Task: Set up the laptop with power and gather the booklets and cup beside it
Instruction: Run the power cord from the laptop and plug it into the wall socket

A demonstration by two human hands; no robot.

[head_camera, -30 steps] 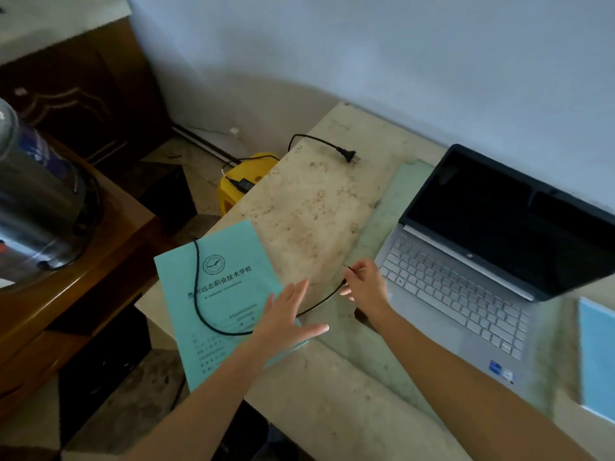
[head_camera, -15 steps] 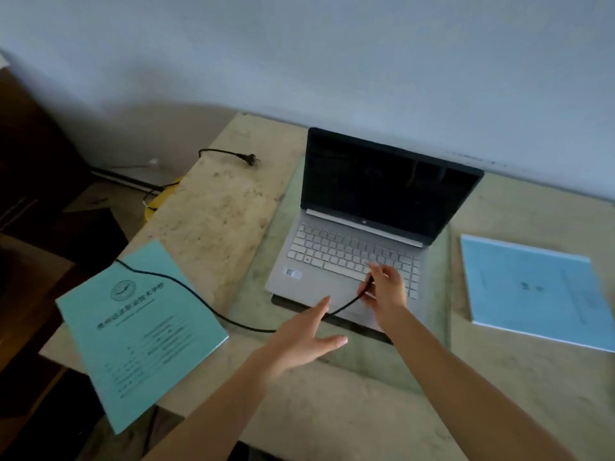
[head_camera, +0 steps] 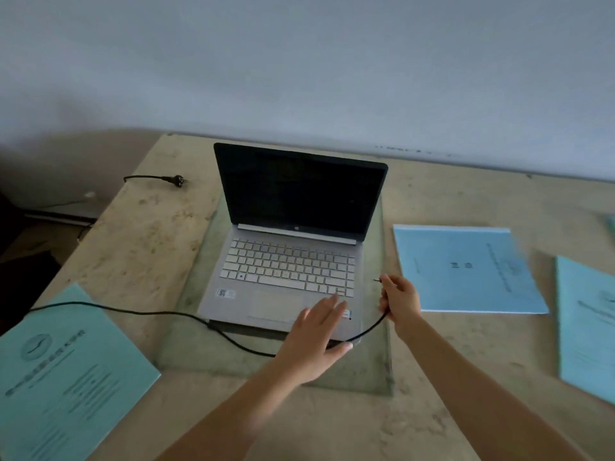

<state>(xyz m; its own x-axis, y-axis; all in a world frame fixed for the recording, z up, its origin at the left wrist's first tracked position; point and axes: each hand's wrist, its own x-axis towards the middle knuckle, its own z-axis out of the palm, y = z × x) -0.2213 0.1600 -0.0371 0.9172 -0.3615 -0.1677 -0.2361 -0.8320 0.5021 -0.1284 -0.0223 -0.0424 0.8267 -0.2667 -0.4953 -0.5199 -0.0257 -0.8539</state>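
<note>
A silver laptop point(head_camera: 289, 261) stands open with a dark screen on a glass sheet point(head_camera: 199, 347) in the middle of the table. My right hand point(head_camera: 401, 302) is shut on the black charger cable point(head_camera: 133, 312), its plug tip just right of the laptop's right edge. The cable trails left across a teal booklet point(head_camera: 63, 377). My left hand point(head_camera: 316, 337) hovers open over the laptop's front right corner. A blue booklet point(head_camera: 466, 267) lies right of the laptop, and another teal booklet point(head_camera: 589, 324) at the far right. No cup is in view.
A second black cord with a wall plug point(head_camera: 176, 180) rests on the stone table point(head_camera: 133, 241) at the back left. The wall runs close behind the table. The table's left edge drops to a dark floor.
The view swung right, bringing the laptop to the centre. My right hand carried the cable end from the laptop's left side across its front to its right edge. My left hand followed over the laptop.
</note>
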